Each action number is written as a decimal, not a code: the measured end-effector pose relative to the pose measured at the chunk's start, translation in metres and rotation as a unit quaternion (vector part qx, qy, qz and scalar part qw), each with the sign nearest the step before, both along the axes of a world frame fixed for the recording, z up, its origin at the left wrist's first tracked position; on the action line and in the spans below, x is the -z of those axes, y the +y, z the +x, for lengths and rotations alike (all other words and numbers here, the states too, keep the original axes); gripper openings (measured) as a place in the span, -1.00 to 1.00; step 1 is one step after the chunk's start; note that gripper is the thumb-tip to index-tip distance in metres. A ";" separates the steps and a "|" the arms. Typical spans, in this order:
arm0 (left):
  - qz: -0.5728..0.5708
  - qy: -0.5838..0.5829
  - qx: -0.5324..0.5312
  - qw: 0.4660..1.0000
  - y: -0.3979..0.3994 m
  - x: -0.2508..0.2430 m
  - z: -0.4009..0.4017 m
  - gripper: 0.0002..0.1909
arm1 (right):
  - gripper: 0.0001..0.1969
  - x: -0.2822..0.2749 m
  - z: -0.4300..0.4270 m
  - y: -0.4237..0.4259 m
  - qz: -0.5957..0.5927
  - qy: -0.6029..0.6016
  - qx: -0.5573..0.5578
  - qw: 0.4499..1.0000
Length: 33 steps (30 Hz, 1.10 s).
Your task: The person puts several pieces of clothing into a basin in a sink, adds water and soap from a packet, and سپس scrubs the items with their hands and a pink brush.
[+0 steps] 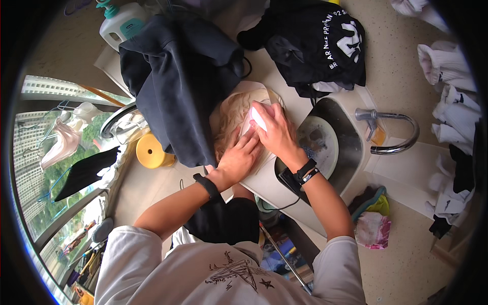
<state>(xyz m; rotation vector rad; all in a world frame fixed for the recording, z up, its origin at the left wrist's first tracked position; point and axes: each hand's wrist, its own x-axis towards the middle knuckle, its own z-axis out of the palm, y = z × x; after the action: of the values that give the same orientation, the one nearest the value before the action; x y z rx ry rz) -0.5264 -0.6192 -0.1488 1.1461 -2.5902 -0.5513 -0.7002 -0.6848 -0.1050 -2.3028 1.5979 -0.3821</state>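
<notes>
A wet cream-coloured garment lies bunched on the white counter beside the sink. My right hand grips a pale pink and white object, probably a soap bar or a brush, and holds it against the cloth. The fingers cover most of it, so its kind cannot be settled. My left hand rests flat on the lower part of the garment, fingers spread and close to the right hand. Right of the hands, a pale green basin with sudsy water sits in the dark sink.
A dark grey garment drapes at the left, near a white pump bottle. Black printed clothing lies behind the sink. A chrome faucet curves at the right. White socks hang along the wall. A yellow stool stands lower left.
</notes>
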 end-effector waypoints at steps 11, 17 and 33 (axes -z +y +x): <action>-0.035 0.096 -0.028 0.994 0.001 0.009 0.003 -0.50 | -0.48 -0.011 -0.005 -0.021 -0.081 -0.017 0.066 0.994; -0.054 0.099 -0.021 0.993 0.006 0.016 0.004 -0.56 | -0.45 0.003 -0.006 -0.002 -0.007 0.007 -0.013 1.000; -0.034 0.139 -0.029 0.989 0.007 0.013 0.005 -0.62 | -0.51 0.006 -0.056 -0.024 -0.072 -0.021 0.047 0.996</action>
<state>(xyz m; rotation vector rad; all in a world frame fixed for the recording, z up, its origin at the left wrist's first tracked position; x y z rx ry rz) -0.5211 -0.6120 -0.1617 1.0378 -2.3129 -0.5621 -0.7562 -0.7089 -0.1111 -2.3106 1.7147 -0.5843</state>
